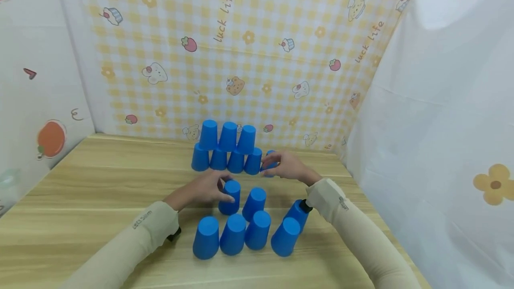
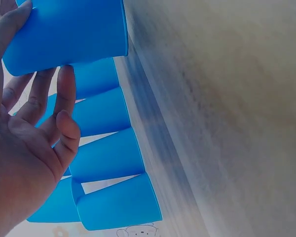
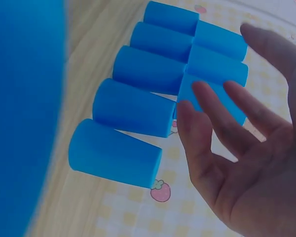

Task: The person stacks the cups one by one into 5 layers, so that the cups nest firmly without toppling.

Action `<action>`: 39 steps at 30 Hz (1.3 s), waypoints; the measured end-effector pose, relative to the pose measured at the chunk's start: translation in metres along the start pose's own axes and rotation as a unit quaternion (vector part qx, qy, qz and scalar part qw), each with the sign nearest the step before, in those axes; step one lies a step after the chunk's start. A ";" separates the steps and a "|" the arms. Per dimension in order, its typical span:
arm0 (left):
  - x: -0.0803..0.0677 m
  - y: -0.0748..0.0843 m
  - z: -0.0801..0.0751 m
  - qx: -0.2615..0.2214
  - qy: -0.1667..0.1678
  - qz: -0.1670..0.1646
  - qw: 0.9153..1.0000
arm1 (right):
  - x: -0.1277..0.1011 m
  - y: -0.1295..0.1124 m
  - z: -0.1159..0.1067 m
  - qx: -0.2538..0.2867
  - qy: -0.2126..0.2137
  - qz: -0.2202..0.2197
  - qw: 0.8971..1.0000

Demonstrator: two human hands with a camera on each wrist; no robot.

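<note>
My left hand is around an upside-down blue cup, thumb on one side and fingers on the other; the left wrist view shows that cup between thumb and fingertips. Farther back, my right hand is by the cup at the right end of the back row. In the right wrist view, that end cup stands apart from the spread fingers of the right hand, which hold nothing. Three cups sit as an upper layer across the row of upturned cups.
Beside the gripped cup stands another blue cup. Several more cups stand upside down nearer the front, one under the right wrist. The wooden table meets a checked cloth behind and white cloth at right.
</note>
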State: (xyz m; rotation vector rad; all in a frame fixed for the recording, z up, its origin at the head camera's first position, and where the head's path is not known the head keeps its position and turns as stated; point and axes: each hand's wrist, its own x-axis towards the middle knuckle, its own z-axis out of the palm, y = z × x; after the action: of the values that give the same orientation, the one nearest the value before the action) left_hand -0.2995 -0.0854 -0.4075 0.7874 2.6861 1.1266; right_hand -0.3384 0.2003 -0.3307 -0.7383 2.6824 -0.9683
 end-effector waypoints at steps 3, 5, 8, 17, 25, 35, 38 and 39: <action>0.001 0.001 0.000 -0.002 0.003 -0.009 1.000 | -0.004 0.001 0.002 0.012 -0.039 -0.005 0.999; 0.002 0.000 0.000 -0.005 0.006 -0.011 1.000 | -0.005 0.001 0.002 0.021 -0.059 -0.010 0.998; 0.004 0.000 0.000 -0.008 0.010 -0.010 1.000 | -0.007 0.000 0.003 0.025 -0.083 -0.016 0.996; 0.007 -0.002 0.000 -0.013 0.016 -0.018 1.000 | -0.007 -0.004 0.003 -0.008 -0.167 -0.038 0.985; 0.008 -0.001 0.000 -0.013 0.018 -0.016 1.000 | -0.006 -0.009 0.004 -0.034 -0.226 -0.041 0.973; 0.008 -0.004 -0.001 -0.014 0.015 -0.011 1.000 | -0.001 -0.009 0.010 -0.042 -0.248 -0.049 0.967; 0.008 -0.005 0.000 -0.013 0.014 -0.008 1.000 | 0.000 -0.009 0.011 -0.044 -0.253 -0.050 0.965; 0.008 -0.006 0.000 -0.014 0.015 -0.007 1.000 | 0.001 -0.009 0.011 -0.043 -0.254 -0.050 0.965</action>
State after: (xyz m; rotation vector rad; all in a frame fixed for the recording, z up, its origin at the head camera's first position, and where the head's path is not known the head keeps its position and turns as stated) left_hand -0.3090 -0.0845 -0.4108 0.7532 2.6885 1.1792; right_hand -0.3319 0.1882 -0.3335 -0.9918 2.2634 -0.5800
